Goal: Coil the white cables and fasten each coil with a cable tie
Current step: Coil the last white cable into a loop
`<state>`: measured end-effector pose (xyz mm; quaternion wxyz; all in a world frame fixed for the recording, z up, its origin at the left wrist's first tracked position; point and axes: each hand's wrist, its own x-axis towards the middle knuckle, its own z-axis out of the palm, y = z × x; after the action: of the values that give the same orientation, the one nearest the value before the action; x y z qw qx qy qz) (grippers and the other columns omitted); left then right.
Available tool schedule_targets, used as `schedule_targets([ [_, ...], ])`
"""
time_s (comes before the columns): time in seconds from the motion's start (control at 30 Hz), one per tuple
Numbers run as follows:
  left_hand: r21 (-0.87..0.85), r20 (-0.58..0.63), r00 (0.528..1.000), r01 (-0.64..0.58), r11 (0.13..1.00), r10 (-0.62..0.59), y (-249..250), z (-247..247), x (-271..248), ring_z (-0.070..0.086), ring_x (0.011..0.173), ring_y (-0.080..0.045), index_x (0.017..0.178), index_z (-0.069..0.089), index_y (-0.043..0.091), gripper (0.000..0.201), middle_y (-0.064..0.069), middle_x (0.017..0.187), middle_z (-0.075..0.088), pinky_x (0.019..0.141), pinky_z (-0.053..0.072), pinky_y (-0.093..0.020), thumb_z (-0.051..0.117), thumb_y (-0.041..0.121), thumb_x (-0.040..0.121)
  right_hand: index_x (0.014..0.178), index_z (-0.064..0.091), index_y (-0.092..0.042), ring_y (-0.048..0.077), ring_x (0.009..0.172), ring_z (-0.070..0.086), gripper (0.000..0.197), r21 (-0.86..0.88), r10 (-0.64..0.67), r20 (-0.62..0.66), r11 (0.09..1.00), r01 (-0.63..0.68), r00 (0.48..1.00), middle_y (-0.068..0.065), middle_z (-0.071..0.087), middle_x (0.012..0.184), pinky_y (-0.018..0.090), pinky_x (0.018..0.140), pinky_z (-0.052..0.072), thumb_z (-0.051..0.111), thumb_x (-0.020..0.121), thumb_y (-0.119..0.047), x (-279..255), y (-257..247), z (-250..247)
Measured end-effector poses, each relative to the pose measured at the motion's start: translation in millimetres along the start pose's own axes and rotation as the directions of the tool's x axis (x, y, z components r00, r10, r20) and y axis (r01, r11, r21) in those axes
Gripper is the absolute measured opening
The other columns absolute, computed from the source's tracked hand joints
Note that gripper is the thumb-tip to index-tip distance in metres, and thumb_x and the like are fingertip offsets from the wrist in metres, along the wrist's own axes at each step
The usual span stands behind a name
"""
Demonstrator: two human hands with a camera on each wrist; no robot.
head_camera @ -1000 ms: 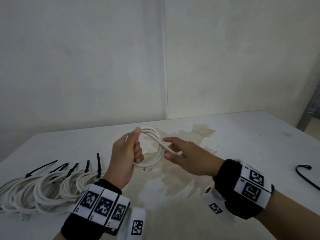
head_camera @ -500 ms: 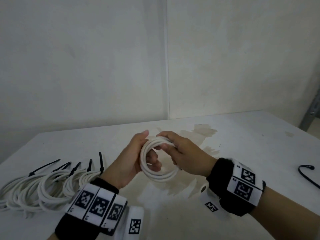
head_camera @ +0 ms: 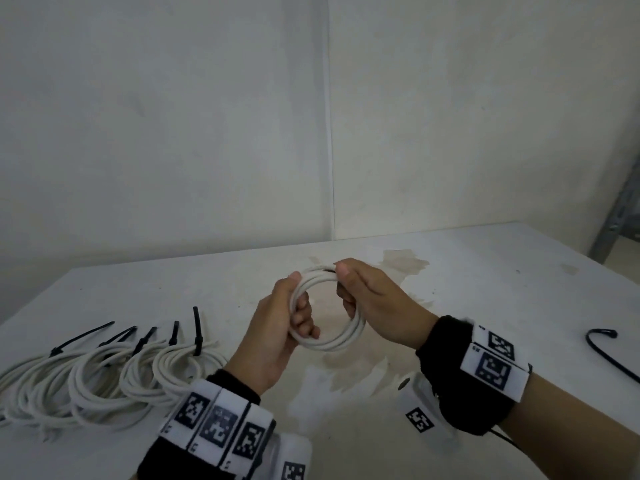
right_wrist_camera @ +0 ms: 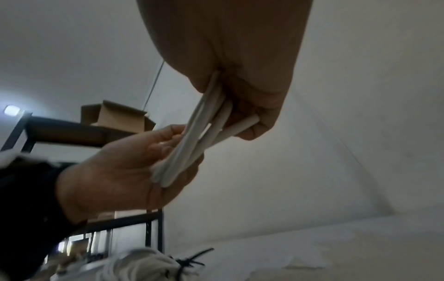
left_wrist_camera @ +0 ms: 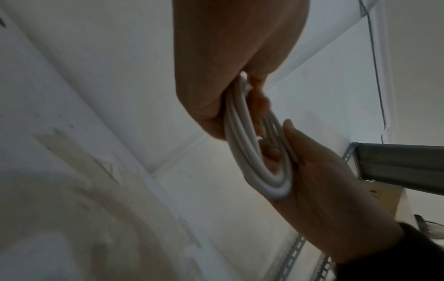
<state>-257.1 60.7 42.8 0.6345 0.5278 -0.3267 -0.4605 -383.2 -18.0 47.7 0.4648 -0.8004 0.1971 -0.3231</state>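
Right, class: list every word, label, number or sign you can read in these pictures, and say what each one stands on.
No readable text anywhere.
Left wristband: square black-and-white marker patterns, not words; tiny characters beneath them, too small to read.
Right wristband: the same kind of markers; small marks beside them, too blurred to read.
Cardboard box on the shelf: no print that can be made out.
Coil, cable ties, table: no writing visible.

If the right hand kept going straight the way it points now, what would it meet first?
The right hand points left across the white cable coil it grips, toward the left hand holding the coil's other side. It would likely meet that hand first, though depth is uncertain.
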Motion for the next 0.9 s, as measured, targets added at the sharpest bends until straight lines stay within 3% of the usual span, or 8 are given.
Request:
schedule_targets([
  [0.13, 0.180, 0.164, 0.975, 0.118, 0.977, -0.149, 9.7, -6.8, 2.1, 0.048, 0.041, -0.019, 0.046, 0.054, 0.011, 0.060, -0.006, 0.046, 0.047, 0.067, 0.049, -0.036, 0.035, 0.040, 0.095, 0.080, 0.046, -0.023, 0.002, 0.059, 0.043, 0.024, -0.228, -0.023, 0.153, 0.972, 0.058, 0.988, -0.007, 0.045, 0.070, 0.015, 0.061, 0.036, 0.031, 0.099, -0.028, -4.6, -6.2, -6.2],
  [0.23, 0.259, 0.111, 0.988, 0.079, 0.963, -0.111, 9.7, 3.9, -3.6, 0.033, 0.037, -0.011, 0.052, 0.051, 0.012, 0.055, 0.001, 0.043, 0.037, 0.057, 0.043, -0.030, 0.039, 0.044, 0.094, 0.094, 0.051, -0.015, 0.008, 0.076, 0.050, 0.022, -0.282, -0.026, 0.217, 0.955, 0.088, 0.976, -0.002, 0.055, 0.084, 0.019, 0.072, 0.040, 0.033, 0.098, -0.028, -6.4, -9.2, -6.6],
  [0.37, 0.153, -0.025, 1.000, 0.012, 0.988, -0.009, 2.8, 15.7, -6.5, 0.028, 0.037, -0.009, 0.056, 0.049, 0.012, 0.045, 0.003, 0.044, 0.033, 0.047, 0.036, -0.024, 0.048, 0.036, 0.094, 0.099, 0.051, -0.021, 0.002, 0.077, 0.048, 0.018, -0.148, -0.030, 0.054, 0.988, 0.038, 0.998, -0.009, 0.052, 0.083, 0.018, 0.074, 0.040, 0.038, 0.094, -0.032, -9.4, -4.5, -6.2],
  [0.47, 0.071, -0.121, 0.992, -0.036, 0.997, 0.044, 0.9, 21.0, -4.2, 0.033, 0.035, -0.007, 0.059, 0.052, 0.012, 0.040, 0.005, 0.042, 0.038, 0.047, 0.036, -0.024, 0.049, 0.030, 0.094, 0.106, 0.049, -0.024, 0.006, 0.090, 0.055, 0.026, -0.002, 0.082, -0.040, 0.997, -0.082, 0.996, -0.012, 0.053, 0.093, 0.022, 0.083, 0.043, 0.035, 0.092, -0.041, -11.4, 0.2, -7.5],
  [0.57, 0.016, -0.152, 0.986, -0.071, 0.997, 0.073, -2.7, 22.6, -4.0, 0.033, 0.034, -0.006, 0.059, 0.053, 0.013, 0.040, 0.006, 0.041, 0.037, 0.053, 0.037, -0.027, 0.047, 0.029, 0.095, 0.110, 0.052, -0.013, 0.015, 0.074, 0.061, 0.030, 0.176, 0.194, 0.014, 0.965, -0.193, 0.981, -0.001, 0.055, 0.088, 0.021, 0.065, 0.050, 0.034, 0.097, -0.034, -12.7, -1.4, -9.4],
  [0.63, 0.019, -0.110, 0.991, -0.070, 0.997, 0.072, -6.6, 21.6, -3.8, 0.031, 0.036, -0.007, 0.065, 0.054, 0.010, 0.037, 0.006, 0.042, 0.035, 0.057, 0.037, -0.029, 0.044, 0.029, 0.096, 0.102, 0.055, -0.012, 0.014, 0.062, 0.056, 0.024, 0.251, 0.170, 0.011, 0.953, -0.168, 0.985, 0.001, 0.049, 0.078, 0.017, 0.055, 0.046, 0.037, 0.097, -0.025, -12.6, -2.3, -11.5],
  [0.8, 0.266, 0.072, 0.997, -0.060, 0.962, 0.042, -3.8, 15.8, -1.5, 0.053, 0.049, -0.011, 0.077, 0.063, 0.005, 0.043, 0.001, 0.053, 0.056, 0.060, 0.050, -0.026, 0.034, 0.027, 0.100, 0.092, 0.060, -0.018, 0.007, 0.055, 0.045, 0.018, 0.166, 0.100, -0.033, 0.982, -0.093, 0.994, -0.007, 0.045, 0.065, 0.014, 0.054, 0.039, 0.043, 0.096, -0.019, -16.9, 1.6, -21.4],
  [0.9, 0.293, 0.125, 0.992, -0.069, 0.954, 0.033, -1.0, 24.5, -1.3, 0.049, 0.051, -0.012, 0.078, 0.063, 0.008, 0.041, 0.002, 0.054, 0.053, 0.060, 0.048, -0.026, 0.035, 0.027, 0.099, 0.089, 0.061, -0.020, 0.007, 0.056, 0.044, 0.018, 0.143, 0.092, -0.069, 0.986, -0.082, 0.993, -0.011, 0.048, 0.063, 0.016, 0.055, 0.038, 0.044, 0.095, -0.018, -18.0, 2.4, -28.2],
])
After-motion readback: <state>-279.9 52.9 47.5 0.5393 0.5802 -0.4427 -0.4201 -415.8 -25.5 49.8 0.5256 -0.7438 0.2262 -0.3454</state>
